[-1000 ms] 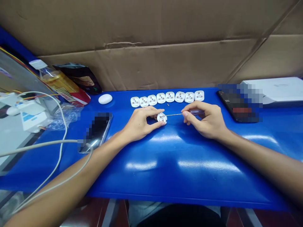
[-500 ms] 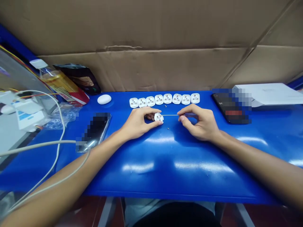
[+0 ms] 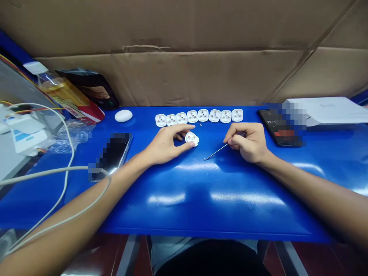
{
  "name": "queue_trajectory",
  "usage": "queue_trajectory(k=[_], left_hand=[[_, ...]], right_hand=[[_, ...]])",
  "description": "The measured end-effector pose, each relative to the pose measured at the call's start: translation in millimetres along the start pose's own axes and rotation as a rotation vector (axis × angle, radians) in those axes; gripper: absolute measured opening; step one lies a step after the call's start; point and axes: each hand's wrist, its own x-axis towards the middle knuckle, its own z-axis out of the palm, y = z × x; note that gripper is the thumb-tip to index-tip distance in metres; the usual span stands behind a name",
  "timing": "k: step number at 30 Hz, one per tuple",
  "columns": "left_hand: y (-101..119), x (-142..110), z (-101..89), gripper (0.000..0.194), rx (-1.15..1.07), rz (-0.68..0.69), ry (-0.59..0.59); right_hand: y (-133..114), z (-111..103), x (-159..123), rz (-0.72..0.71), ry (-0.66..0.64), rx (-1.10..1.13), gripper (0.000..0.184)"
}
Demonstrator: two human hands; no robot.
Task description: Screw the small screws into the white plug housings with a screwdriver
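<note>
My left hand [image 3: 168, 143] pinches a small white round plug part [image 3: 191, 138] against the blue table [image 3: 201, 191], thumb and fingers closed round it. My right hand [image 3: 247, 142] grips a thin screwdriver [image 3: 216, 152] whose tip points down-left and rests on the table, away from the part. A tiny screw [image 3: 200, 124] lies just beyond the held part. Behind both hands, a row of several similar white plug parts [image 3: 199, 116] lines the table's far side.
A dark phone [image 3: 113, 152] lies left of my left hand, another phone [image 3: 277, 126] at right beside a white box [image 3: 327, 109]. A white oval case [image 3: 123, 115], snack packets [image 3: 74, 97], plastic bag and white cables [image 3: 57, 172] crowd the left. Cardboard [image 3: 201, 57] walls the back.
My right hand has pulled the screwdriver out of the plug part and swung its tip down to the table. My left hand keeps holding the part.
</note>
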Motion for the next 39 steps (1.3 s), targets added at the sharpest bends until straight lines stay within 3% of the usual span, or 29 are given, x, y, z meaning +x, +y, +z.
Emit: queue_trajectory(k=[4, 12, 18, 39], left_hand=[[1, 0, -0.3, 0.05, -0.023, 0.017, 0.018], [12, -1, -3.2, 0.03, 0.083, 0.152, 0.164], [12, -2, -1.3, 0.025, 0.091, 0.184, 0.151], [13, -2, -0.6, 0.018, -0.018, 0.148, 0.109]], right_hand=[[2, 0, -1, 0.005, 0.008, 0.023, 0.016], [10, 2, -1, -0.057, 0.097, 0.07, 0.013], [7, 6, -1, -0.087, 0.097, 0.084, 0.006], [5, 7, -5, -0.12, 0.046, 0.055, 0.009]])
